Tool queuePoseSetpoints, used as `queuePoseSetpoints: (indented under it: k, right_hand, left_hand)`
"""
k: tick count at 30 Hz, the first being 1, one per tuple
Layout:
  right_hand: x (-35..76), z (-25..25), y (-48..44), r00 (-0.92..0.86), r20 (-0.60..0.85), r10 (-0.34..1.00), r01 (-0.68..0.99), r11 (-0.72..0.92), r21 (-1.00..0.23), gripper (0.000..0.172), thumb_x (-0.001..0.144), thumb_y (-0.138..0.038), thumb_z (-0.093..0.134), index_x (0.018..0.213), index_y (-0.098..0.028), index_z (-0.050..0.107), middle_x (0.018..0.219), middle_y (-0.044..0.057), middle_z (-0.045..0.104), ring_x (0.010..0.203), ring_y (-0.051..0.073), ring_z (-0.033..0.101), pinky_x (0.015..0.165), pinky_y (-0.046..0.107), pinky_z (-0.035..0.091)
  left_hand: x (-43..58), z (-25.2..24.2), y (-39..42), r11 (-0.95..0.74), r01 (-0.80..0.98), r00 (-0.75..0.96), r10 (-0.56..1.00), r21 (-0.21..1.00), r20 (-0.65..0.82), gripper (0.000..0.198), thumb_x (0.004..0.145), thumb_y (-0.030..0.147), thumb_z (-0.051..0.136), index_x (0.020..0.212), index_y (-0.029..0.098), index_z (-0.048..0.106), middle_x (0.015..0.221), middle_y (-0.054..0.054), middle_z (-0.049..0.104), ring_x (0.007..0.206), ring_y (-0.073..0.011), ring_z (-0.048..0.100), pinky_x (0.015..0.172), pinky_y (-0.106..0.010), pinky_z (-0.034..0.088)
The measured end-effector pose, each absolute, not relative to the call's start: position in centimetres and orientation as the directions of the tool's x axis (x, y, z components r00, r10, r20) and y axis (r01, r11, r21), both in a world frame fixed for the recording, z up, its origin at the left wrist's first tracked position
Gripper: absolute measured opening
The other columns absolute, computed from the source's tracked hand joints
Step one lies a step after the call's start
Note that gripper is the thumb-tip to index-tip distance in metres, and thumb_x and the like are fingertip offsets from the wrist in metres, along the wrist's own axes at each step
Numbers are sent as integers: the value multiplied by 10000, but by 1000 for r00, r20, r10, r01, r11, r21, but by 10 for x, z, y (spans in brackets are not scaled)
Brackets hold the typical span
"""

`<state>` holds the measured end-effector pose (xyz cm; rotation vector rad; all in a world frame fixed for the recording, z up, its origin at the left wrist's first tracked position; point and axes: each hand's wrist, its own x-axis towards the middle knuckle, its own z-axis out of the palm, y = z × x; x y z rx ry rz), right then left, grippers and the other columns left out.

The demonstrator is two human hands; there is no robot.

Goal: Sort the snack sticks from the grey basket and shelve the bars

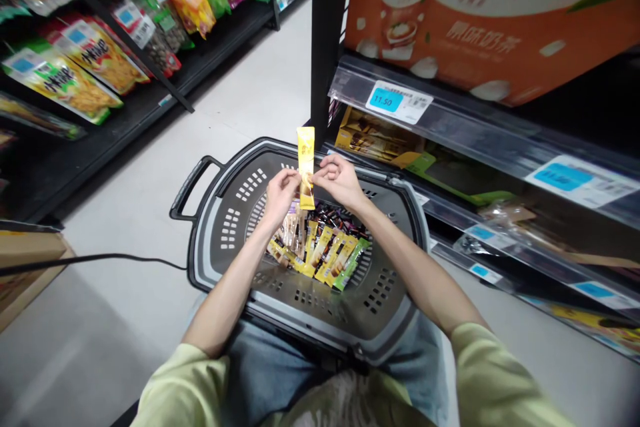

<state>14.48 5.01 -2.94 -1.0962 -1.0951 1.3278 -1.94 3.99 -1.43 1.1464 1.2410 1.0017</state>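
Note:
A slim yellow snack packet [306, 147] is held upright between both hands, above the basket. My left hand [283, 192] pinches its left edge, fingers closed. From the other side my right hand [340, 179] pinches the right edge with thumb and forefinger. Beneath them is a dark shopping basket [235, 180] with a grey rim, resting over my lap. Inside lie several yellow packets [325, 250] in a row, a green packet [353, 263] at their right end, pale wrapped sticks [293, 230], and a heap of small dark-wrapped pieces [333, 213].
Close on the right stands a shelf rack [450, 127] with price tags, an orange carton [490, 27] on top and an open yellow box [375, 137] below. Bagged snacks [65, 80] fill the shelves at left. A cardboard box [30, 273] sits on the floor.

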Motion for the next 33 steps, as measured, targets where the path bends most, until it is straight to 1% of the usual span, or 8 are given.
queuePoseSetpoints:
  k: [4, 8, 12, 16, 20, 26, 30, 33]
  right_hand:
    - [143, -28, 49, -37, -32, 999, -153, -37, -988, 398, 611, -325, 853, 834, -202, 547, 660, -56, 620, 565, 83, 578, 518, 195, 462]
    - [142, -26, 48, -61, -81, 995, -203, -91, -975, 366, 675, -352, 803, 898, -205, 553, 699, -59, 626, 505, 72, 545, 464, 198, 446]
    - [143, -23, 47, -13, -44, 999, -205, -45, -978, 453, 611, -363, 866, 879, -209, 534, 713, -37, 652, 562, 90, 587, 504, 204, 475]
    - [145, -20, 46, 21, 14, 1000, -162, 17, -987, 463, 596, -386, 890, 814, -219, 517, 721, -18, 670, 648, 116, 638, 598, 237, 524]
    - [145, -20, 44, 56, 60, 997, -140, 68, -988, 459, 609, -410, 889, 769, -225, 500, 722, -13, 672, 669, 130, 648, 644, 273, 545]
    - [143, -15, 41, 93, 63, 994, -137, 75, -988, 463, 630, -442, 873, 701, -227, 469, 718, -2, 670, 663, 136, 636, 669, 304, 557]
    - [142, -12, 41, 121, 47, 992, -144, 64, -987, 493, 616, -478, 874, 696, -222, 460, 728, 1, 665, 655, 127, 624, 608, 269, 540]
    - [141, -12, 43, 104, 32, 994, -166, 49, -985, 509, 612, -517, 870, 716, -218, 471, 744, 0, 661, 619, 108, 597, 522, 227, 494]
  left_hand:
    - [-20, -15, 40, 130, 21, 101, 986, 991, -131, 128, 817, 307, 656, 797, 190, 607, 650, 35, 565, 579, -93, 553, 547, -208, 446]
    - [-21, -13, 39, 93, 65, 98, 990, 994, -99, 100, 822, 267, 635, 773, 183, 615, 678, 22, 595, 596, -91, 556, 560, -211, 440]
    - [-20, -12, 39, 82, 90, 108, 990, 993, -92, 98, 826, 259, 625, 769, 179, 620, 688, 14, 602, 601, -94, 552, 554, -213, 436]
    - [-18, -12, 38, 126, 54, 121, 984, 991, -131, 106, 840, 285, 625, 812, 183, 619, 713, 16, 598, 597, -88, 545, 553, -215, 449]
    - [-17, -11, 36, 143, 20, 150, 978, 990, -144, 178, 843, 354, 659, 882, 203, 573, 761, 19, 605, 633, -97, 576, 563, -221, 464]
    - [-15, -10, 35, 44, 15, 216, 975, 999, -46, 346, 770, 391, 766, 806, 211, 473, 770, 23, 574, 696, -101, 590, 611, -220, 460]
    - [-15, -12, 35, -2, 63, 242, 970, 998, -13, 416, 673, 307, 833, 808, 208, 451, 780, 33, 564, 704, -95, 568, 588, -201, 424]
    - [-15, -12, 36, -1, 84, 221, 975, 996, -18, 408, 667, 237, 807, 837, 215, 436, 784, 38, 562, 692, -91, 556, 567, -195, 400]
